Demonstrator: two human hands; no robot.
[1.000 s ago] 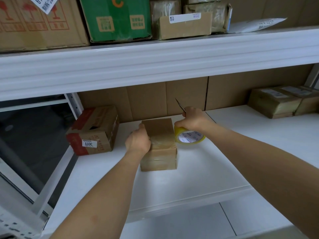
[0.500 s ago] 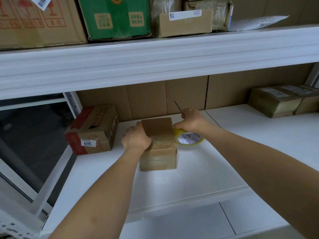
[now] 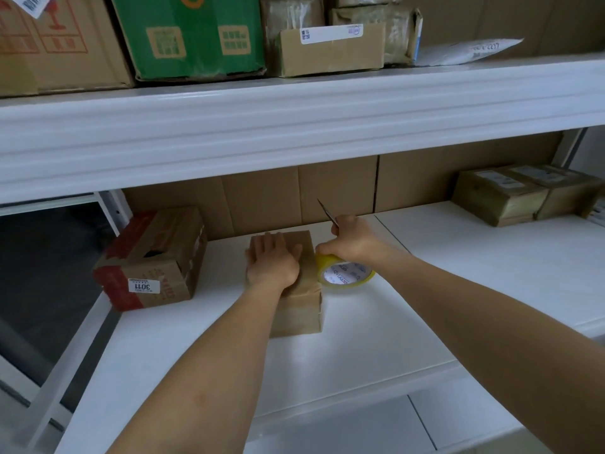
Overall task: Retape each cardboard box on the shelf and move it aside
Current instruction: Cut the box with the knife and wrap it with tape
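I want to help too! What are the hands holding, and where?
Right hand grips a knife by its handle. Left hand holds nothing, pressing flat on the cardboard box.

Shelf board (image 3: 376, 339): smooth white surface, faintly glossy; material cannot be told. Upper shelf edge (image 3: 294, 126): white, ribbed, a soft sheen is seen.
Small box (image 3: 299, 309): brown cardboard, matt, overlaid with glossy clear tape, slightly wrinkled.
Tape roll (image 3: 345, 273): shiny yellowish film wound on a white printed core.
Blade (image 3: 325, 211): thin grey metal.
Red-taped box (image 3: 150, 260): matt cardboard, red tape bands, white paper label.
Green box (image 3: 193, 34): printed cardboard, creased.
Back panel (image 3: 262, 194): plain matt cardboard.
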